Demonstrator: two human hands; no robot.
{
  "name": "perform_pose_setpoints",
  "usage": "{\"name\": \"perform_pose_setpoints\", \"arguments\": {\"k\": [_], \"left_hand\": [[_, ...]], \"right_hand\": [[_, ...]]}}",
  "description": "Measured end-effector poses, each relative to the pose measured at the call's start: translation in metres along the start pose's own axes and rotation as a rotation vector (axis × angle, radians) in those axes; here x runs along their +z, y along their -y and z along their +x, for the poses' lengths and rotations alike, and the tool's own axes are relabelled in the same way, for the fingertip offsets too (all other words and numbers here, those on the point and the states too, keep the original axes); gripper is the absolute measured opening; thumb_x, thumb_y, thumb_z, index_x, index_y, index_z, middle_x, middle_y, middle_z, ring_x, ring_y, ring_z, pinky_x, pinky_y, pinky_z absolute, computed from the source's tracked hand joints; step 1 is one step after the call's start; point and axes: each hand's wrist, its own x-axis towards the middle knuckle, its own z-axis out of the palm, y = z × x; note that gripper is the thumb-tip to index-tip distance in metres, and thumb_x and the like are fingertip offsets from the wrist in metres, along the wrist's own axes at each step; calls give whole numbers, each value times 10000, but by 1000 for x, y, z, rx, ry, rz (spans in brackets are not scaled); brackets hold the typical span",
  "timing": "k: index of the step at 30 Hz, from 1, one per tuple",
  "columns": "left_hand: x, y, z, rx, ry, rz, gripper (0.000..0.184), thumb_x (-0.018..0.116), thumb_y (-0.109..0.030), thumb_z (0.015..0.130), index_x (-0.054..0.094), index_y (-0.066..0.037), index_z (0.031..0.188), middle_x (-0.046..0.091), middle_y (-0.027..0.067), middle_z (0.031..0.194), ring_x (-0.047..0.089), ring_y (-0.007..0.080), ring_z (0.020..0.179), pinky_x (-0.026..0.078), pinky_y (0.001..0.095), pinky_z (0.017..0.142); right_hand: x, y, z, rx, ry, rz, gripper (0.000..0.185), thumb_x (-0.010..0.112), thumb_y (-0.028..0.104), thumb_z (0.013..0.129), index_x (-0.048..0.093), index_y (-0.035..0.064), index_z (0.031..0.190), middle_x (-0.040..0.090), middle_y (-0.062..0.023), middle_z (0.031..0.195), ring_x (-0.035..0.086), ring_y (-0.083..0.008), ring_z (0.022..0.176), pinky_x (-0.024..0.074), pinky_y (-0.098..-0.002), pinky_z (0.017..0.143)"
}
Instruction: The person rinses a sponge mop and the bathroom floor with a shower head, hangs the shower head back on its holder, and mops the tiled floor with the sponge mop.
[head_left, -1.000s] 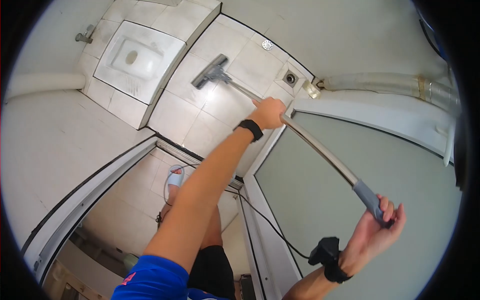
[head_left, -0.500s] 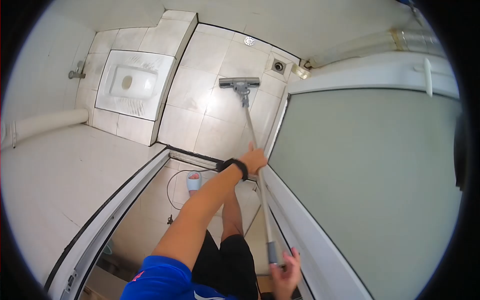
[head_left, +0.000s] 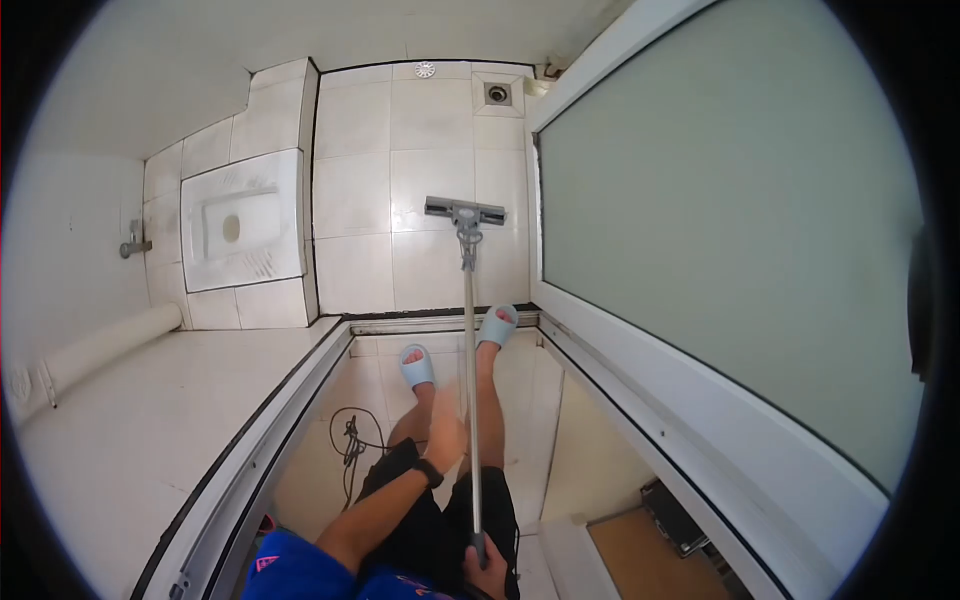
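A grey sponge mop (head_left: 472, 340) with a long pale metal pole reaches from my body across the doorway. Its wide grey head rests on the floor tiles (head_left: 350, 195) beyond the sill. My right hand (head_left: 487, 570) is wrapped round the dark grip near the pole's lower end in view. Just left of the pole is my left hand (head_left: 447, 425), smeared by motion, with a black band on the wrist. Whether its fingers touch the pole cannot be told.
A squat toilet (head_left: 243, 220) is set in a raised tiled step at left. Near the far wall are a square drain (head_left: 497, 94) and a round drain cover (head_left: 425, 70). A frosted door (head_left: 720, 240) stands at right. A dark cable (head_left: 350, 440) lies by my feet in light-blue slippers (head_left: 416, 368).
The mop head has come back toward me and slightly left. My left hand has left the mid-pole and drawn toward my body. My right hand has moved left and closed on the grip.
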Motion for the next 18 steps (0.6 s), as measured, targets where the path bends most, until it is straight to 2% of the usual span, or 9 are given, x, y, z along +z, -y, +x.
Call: {"name": "perform_pose_setpoints", "arguments": {"k": [1,3,6,9,11,13,14,16,18], "left_hand": [[-16,-2,-5,-86,-146,47,274,555,-160,897,588,-39,1141,656,164,998,575,325,1099,455,404,946],[-55,14,-5,-642,670,-302,435,523,-189,956,418,-34,1349,649,181,939,647,267,924,511,362,800],[-74,-16,4,-446,721,-322,530,505,-260,989,296,-66,1435,624,59,835,617,146,615,488,275,543],[-35,24,43,-121,485,-337,600,494,-263,993,209,-48,1476,611,95,843,595,148,673,493,313,584],[-49,-26,103,-508,503,-564,593,459,-253,1005,180,-39,1482,606,101,827,589,150,622,501,324,555],[-22,7,160,-281,485,-364,575,423,-280,1006,201,-11,1463,647,108,769,622,184,571,509,320,529],[-16,9,187,-188,471,-261,574,416,-294,1004,212,-5,1456,661,109,745,635,193,563,506,312,521],[-13,-6,221,-217,451,-330,601,427,-327,1009,195,-10,1465,634,120,751,606,180,536,503,318,487],[-6,-2,244,-169,446,-292,604,426,-325,1008,195,9,1455,631,123,744,613,189,547,507,327,500]], "right_hand": [[6,-9,1,7,1,12,511,609,230,916,481,-31,1335,626,-175,1111,579,-213,991,461,-318,871],[28,2,17,86,46,260,188,544,132,950,559,-27,1050,467,14,665,461,-51,591,456,-229,579],[52,-5,51,12,78,317,352,554,153,956,522,9,1276,509,31,672,443,-21,513,352,-196,412],[86,50,105,-93,51,328,335,565,189,955,546,31,1250,481,38,618,427,-29,477,345,-210,401],[108,57,166,-407,-39,198,334,565,207,957,544,61,1257,458,48,598,406,-31,450,318,-213,378],[114,87,205,-372,-2,215,327,574,230,955,543,81,1244,449,56,604,395,-31,449,298,-218,361],[110,119,207,-95,105,334,305,578,248,953,553,81,1207,455,52,616,403,-32,466,303,-223,363],[119,126,245,-326,90,363,201,541,236,954,594,69,1053,535,-13,611,429,-65,408,306,-258,319],[107,155,238,-236,136,359,228,545,235,952,588,60,1091,575,-39,667,486,-99,466,371,-275,375]]}}
